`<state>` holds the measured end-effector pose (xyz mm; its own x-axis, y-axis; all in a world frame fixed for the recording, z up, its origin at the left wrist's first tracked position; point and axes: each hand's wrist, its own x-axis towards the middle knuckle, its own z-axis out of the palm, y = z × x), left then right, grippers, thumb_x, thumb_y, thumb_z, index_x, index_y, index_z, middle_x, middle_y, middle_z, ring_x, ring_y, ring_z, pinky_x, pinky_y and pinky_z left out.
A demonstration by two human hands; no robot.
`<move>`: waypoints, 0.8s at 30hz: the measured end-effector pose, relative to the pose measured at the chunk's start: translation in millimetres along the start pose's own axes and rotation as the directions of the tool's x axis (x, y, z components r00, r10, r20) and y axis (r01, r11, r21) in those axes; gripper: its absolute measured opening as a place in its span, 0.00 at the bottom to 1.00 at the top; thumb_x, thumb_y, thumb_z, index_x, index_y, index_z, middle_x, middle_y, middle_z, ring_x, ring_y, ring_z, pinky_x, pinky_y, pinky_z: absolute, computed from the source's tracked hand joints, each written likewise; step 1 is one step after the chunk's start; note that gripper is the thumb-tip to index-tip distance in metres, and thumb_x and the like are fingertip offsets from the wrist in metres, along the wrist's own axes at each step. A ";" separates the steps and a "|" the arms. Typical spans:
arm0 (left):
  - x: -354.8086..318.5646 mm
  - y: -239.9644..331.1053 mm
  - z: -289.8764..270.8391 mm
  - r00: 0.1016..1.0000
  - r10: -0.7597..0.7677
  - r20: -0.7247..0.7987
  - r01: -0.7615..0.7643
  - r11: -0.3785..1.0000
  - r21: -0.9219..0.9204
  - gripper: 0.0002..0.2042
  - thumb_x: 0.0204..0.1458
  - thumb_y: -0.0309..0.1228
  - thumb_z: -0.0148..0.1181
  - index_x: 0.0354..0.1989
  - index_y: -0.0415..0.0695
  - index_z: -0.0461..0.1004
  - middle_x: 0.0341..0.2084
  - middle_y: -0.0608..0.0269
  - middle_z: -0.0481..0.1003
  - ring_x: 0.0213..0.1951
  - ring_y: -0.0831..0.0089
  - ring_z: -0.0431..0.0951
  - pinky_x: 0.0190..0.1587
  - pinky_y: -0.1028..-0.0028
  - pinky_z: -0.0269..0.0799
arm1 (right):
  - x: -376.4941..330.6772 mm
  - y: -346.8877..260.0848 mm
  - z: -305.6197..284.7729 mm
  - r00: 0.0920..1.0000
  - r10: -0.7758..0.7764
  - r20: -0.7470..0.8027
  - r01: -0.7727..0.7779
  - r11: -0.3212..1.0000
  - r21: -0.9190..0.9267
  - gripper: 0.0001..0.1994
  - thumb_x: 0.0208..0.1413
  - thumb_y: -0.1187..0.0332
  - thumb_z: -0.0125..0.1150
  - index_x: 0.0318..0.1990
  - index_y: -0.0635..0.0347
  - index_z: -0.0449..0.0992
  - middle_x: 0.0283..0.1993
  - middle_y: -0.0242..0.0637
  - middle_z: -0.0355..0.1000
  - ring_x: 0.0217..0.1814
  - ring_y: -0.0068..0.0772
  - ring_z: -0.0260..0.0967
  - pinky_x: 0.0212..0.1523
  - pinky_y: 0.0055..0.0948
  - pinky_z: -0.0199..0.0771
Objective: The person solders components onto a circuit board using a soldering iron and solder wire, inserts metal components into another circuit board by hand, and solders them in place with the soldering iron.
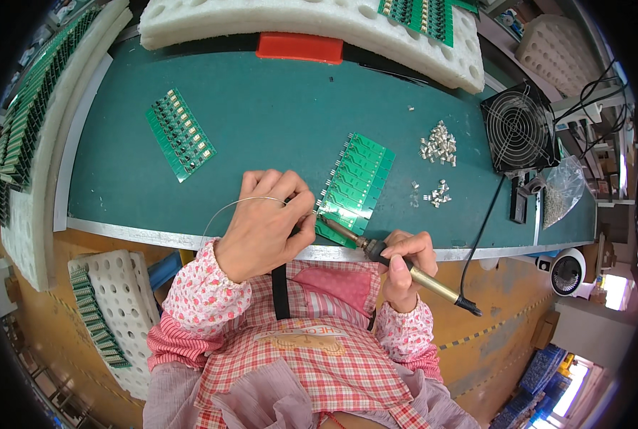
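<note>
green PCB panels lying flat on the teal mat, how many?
2. One circuit panel lies apart at upper left; the other panel sits by the left hand and the soldering iron. More boards stand racked in foam, uncounted.

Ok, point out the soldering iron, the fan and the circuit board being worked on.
soldering iron (419,275), head view, on its yellow handle below the right hand
fan (517,129), head view, centre of its black grille
circuit board (358,182), head view, middle of the green panel

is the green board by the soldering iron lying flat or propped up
Lying flat: the green board rests face-up on the teal mat, with the soldering iron tip at its near edge.
</note>
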<state>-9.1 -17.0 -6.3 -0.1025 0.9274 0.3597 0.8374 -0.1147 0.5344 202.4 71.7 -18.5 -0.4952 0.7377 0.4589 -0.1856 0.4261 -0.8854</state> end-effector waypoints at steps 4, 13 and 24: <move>-0.7 0.2 0.2 1.000 0.009 -0.001 -0.009 1.000 0.002 0.07 0.42 0.24 0.60 0.27 0.45 0.68 0.32 0.63 0.67 0.37 0.63 0.65 0.45 0.64 0.57 | -0.6 -0.1 0.0 1.000 -0.005 -0.003 0.005 1.000 0.002 0.07 0.50 0.71 0.55 0.28 0.67 0.68 0.16 0.35 0.65 0.14 0.25 0.59 0.18 0.26 0.61; 0.5 0.3 -1.0 0.999 -0.040 0.015 0.040 0.999 -0.021 0.07 0.43 0.25 0.60 0.26 0.44 0.66 0.31 0.63 0.67 0.36 0.62 0.66 0.44 0.64 0.57 | -4.3 4.1 -2.8 0.998 -0.015 -0.067 0.017 0.999 0.030 0.07 0.52 0.70 0.55 0.29 0.66 0.68 0.17 0.36 0.67 0.16 0.26 0.62 0.19 0.26 0.62; 0.8 0.5 1.4 1.000 0.010 0.008 -0.011 0.999 0.034 0.07 0.43 0.25 0.60 0.28 0.45 0.67 0.32 0.63 0.67 0.37 0.62 0.66 0.45 0.64 0.57 | 0.9 -0.1 -1.3 0.999 -0.037 0.036 0.038 0.999 -0.034 0.08 0.52 0.70 0.56 0.28 0.65 0.68 0.18 0.38 0.68 0.15 0.28 0.63 0.19 0.27 0.64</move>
<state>-7.9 -15.8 -6.8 -0.0896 0.9290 0.3591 0.8561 -0.1125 0.5045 203.0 73.0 -17.9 -0.5180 0.7024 0.4882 -0.1757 0.4712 -0.8644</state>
